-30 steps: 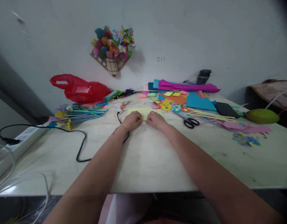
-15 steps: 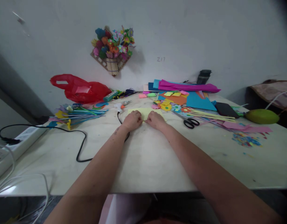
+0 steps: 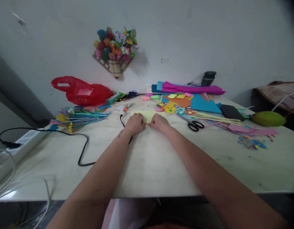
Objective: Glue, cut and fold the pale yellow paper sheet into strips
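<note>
A pale yellow sheet of paper (image 3: pixel 149 116) lies on the table, its near edge between my two hands. My left hand (image 3: pixel 136 123) is closed on the left part of that edge, fingers curled and thumb inward. Close beside it, my right hand (image 3: pixel 160 123) pinches the same edge from the right, knuckles up. The fingertips nearly meet, and the hands cover much of the sheet's near side. Behind my left hand rests a glue gun (image 3: pixel 122 109) with an orange-banded nozzle and a black cord.
Scissors (image 3: pixel 196 125) lie right of my hands, near paper flowers (image 3: pixel 170 108) and yellow strips (image 3: pixel 216 117). A red plastic bag (image 3: pixel 87 92) and flower stems (image 3: pixel 89 117) are at left. The black cord (image 3: pixel 83 149) runs to a power strip (image 3: pixel 29 143). A phone (image 3: pixel 231 112) lies at right.
Almost nothing differs. Both hands stay on the near edge of the yellow paper, with only a slight shift of the fingers.
</note>
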The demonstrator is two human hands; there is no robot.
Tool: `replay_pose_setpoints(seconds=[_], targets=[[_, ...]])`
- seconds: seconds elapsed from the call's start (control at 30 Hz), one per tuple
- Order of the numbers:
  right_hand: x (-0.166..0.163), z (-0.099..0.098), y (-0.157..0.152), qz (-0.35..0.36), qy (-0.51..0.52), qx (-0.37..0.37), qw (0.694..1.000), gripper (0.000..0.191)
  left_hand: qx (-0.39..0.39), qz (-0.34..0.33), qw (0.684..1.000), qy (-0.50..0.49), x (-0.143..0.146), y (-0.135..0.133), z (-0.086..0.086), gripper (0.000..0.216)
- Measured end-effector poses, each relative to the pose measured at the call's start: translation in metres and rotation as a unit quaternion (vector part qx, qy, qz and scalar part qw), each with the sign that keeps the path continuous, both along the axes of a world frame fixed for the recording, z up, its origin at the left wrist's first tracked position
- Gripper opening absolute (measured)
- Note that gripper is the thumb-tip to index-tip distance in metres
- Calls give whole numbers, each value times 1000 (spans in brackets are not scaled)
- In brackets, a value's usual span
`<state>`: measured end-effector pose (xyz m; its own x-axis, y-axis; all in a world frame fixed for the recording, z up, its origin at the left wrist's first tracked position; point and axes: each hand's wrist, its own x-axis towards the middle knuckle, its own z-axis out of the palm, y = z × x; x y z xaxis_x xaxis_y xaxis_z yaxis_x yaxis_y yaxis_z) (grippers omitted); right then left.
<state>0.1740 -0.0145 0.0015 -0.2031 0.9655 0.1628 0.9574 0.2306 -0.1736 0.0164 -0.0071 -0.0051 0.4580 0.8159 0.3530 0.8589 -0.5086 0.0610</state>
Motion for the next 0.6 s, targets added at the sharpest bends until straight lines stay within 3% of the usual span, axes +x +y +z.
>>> replay_pose_setpoints(seconds=[0.43, 0.6], targets=[[-1, 9, -2, -23, 24, -39, 999, 27, 9, 24, 999, 23, 1, -4, 3, 18], [12, 1, 7, 47, 75, -44, 995, 20, -2, 30, 999, 15, 1, -2, 2, 17]])
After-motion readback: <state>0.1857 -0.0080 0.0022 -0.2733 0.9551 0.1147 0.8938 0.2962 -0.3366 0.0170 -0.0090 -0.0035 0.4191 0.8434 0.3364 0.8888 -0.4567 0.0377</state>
